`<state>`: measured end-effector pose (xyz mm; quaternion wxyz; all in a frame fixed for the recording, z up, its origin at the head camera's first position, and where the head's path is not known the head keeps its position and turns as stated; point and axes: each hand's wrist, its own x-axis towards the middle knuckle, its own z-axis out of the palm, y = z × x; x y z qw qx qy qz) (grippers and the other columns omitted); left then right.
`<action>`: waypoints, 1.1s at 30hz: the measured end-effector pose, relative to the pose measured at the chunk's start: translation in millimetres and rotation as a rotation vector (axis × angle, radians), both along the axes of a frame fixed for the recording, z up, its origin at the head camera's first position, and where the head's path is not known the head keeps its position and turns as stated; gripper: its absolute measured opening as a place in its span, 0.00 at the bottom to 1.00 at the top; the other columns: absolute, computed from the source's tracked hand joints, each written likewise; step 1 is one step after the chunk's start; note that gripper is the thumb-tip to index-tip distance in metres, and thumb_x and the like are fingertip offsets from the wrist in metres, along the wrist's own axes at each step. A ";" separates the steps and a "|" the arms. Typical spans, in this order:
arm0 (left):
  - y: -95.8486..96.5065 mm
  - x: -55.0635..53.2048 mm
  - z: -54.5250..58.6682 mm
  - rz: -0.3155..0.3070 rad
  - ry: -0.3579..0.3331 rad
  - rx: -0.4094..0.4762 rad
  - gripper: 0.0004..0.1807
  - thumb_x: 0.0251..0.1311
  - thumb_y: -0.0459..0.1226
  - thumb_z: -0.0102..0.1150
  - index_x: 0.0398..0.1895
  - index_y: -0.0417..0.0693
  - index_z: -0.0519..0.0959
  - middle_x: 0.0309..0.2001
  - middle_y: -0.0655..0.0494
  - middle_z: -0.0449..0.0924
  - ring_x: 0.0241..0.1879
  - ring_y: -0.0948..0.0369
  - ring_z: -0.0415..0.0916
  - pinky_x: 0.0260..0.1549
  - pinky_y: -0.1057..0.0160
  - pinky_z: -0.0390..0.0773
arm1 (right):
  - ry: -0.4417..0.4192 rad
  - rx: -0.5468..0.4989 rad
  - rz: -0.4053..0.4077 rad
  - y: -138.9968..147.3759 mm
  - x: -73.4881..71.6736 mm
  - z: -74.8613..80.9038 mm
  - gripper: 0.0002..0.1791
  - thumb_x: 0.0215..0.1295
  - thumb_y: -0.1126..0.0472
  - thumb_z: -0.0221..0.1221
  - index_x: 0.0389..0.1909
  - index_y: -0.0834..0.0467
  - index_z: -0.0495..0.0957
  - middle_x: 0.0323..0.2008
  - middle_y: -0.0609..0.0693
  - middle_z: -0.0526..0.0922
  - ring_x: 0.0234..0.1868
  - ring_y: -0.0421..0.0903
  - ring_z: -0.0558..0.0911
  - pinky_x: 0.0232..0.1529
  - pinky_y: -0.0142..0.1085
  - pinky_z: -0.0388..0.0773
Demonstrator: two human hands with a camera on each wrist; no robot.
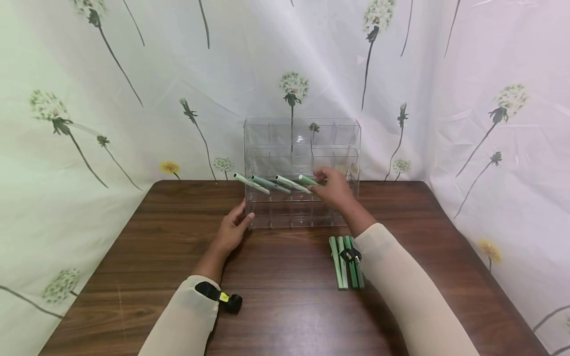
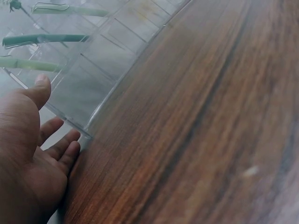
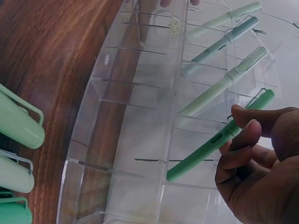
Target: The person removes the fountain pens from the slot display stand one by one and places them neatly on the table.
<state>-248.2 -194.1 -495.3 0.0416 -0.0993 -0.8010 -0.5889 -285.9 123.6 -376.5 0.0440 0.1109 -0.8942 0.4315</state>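
A clear tiered organizer (image 1: 303, 207) stands on the table against the backdrop. My right hand (image 1: 333, 189) pinches a green fountain pen (image 3: 217, 139) between thumb and fingers, clip end up. Its lower end is inside a compartment of the organizer. Beside it three paler pens lean in the same tier: a mint one (image 3: 226, 84), a teal one (image 3: 219, 46) and a light green one (image 3: 224, 21). My left hand (image 1: 231, 230) rests at the organizer's lower left corner, thumb toward the front and the other fingers loosely extended along the side (image 2: 63, 144).
Several green pens (image 1: 342, 267) lie side by side on the wooden table (image 1: 276, 316), below my right forearm. A floral cloth (image 1: 213, 89) hangs behind and on both sides. Each wrist wears a strapped camera; the left one (image 1: 231, 302) sits just above the tabletop.
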 end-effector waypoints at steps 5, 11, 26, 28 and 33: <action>-0.1 -1.0 -1.9 -0.005 0.003 0.005 0.36 0.83 0.38 0.58 0.88 0.49 0.58 0.84 0.37 0.62 0.79 0.38 0.69 0.61 0.78 0.72 | 0.020 0.004 -0.014 -0.2 -1.3 -3.6 0.27 0.74 0.62 0.71 0.70 0.62 0.78 0.57 0.63 0.86 0.61 0.63 0.86 0.58 0.55 0.85; 0.2 -1.1 -1.9 0.005 -0.003 -0.014 0.36 0.83 0.38 0.58 0.88 0.50 0.58 0.84 0.37 0.62 0.79 0.38 0.70 0.69 0.63 0.74 | 0.057 0.012 -0.017 0.7 -2.6 -6.2 0.29 0.75 0.62 0.70 0.74 0.61 0.75 0.54 0.62 0.88 0.54 0.61 0.89 0.51 0.51 0.86; -1.7 -1.4 -2.8 0.013 -0.002 -0.005 0.36 0.82 0.37 0.59 0.88 0.49 0.59 0.85 0.39 0.62 0.81 0.43 0.65 0.78 0.43 0.67 | 0.079 0.135 0.046 1.1 -2.5 -3.2 0.16 0.78 0.60 0.67 0.60 0.62 0.83 0.59 0.62 0.85 0.65 0.62 0.84 0.62 0.57 0.83; -1.8 -1.7 -3.4 0.013 -0.003 -0.004 0.36 0.82 0.37 0.59 0.88 0.49 0.59 0.85 0.39 0.62 0.81 0.43 0.66 0.78 0.43 0.67 | 0.069 0.122 0.044 0.9 -2.2 -3.5 0.15 0.78 0.60 0.67 0.59 0.61 0.82 0.60 0.62 0.85 0.66 0.62 0.84 0.62 0.57 0.83; -1.3 -1.0 -2.5 0.012 -0.003 -0.015 0.36 0.82 0.38 0.59 0.88 0.51 0.59 0.84 0.39 0.63 0.79 0.42 0.69 0.76 0.43 0.69 | 0.069 0.097 0.031 1.3 -0.3 -3.7 0.14 0.79 0.59 0.67 0.58 0.60 0.80 0.61 0.62 0.85 0.62 0.62 0.86 0.58 0.56 0.83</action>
